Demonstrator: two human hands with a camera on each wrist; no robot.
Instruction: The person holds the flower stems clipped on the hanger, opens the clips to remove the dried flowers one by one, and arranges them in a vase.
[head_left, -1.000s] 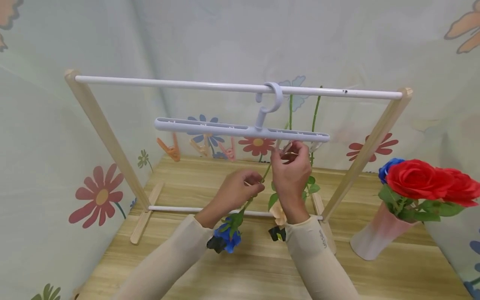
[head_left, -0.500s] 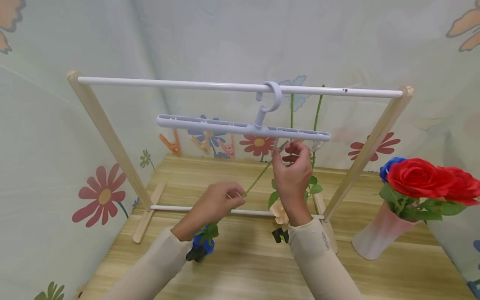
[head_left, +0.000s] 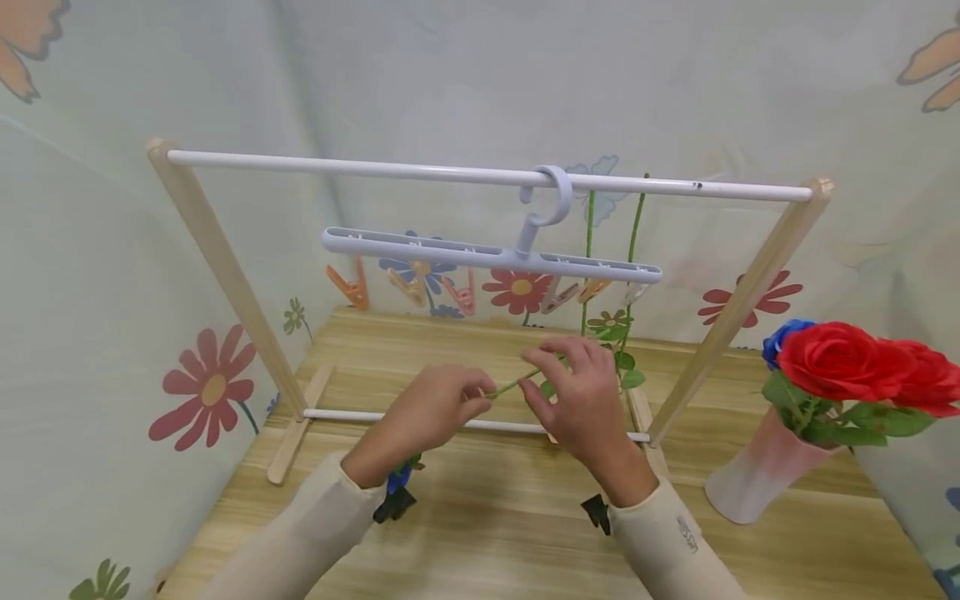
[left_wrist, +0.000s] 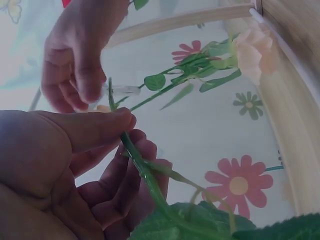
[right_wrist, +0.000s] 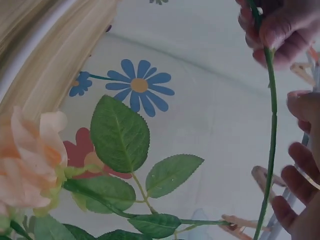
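My left hand [head_left: 427, 412] pinches the green stem [left_wrist: 145, 172] of a blue artificial flower [head_left: 400, 478], whose bloom hangs below the wrist, partly hidden. Beside the stem's upper part my right hand [head_left: 588, 400] has its fingers spread; in the right wrist view they stand apart from the stem. Above both hands a pale lilac hanger [head_left: 442, 252] carries several clips. A brownish-pink clip [head_left: 558, 296] has no stem in it. An orange clip [head_left: 594, 289] and a whitish clip [head_left: 635, 292] hold upright stems. A peach flower [right_wrist: 30, 165] hangs head down there, mostly hidden in the head view.
The hanger hooks over the white top rod [head_left: 360, 169] of a wooden-legged rack, with a lower rod [head_left: 345, 416] near the table [head_left: 480, 533]. A pink-and-white vase [head_left: 772, 467] with red roses [head_left: 840, 360] and a blue flower stands at right. Flower-print cloth hangs behind.
My right hand has let go of the brownish-pink clip and come down beside the stem. The left hand moved left and down with the blue flower, then stayed nearly still.
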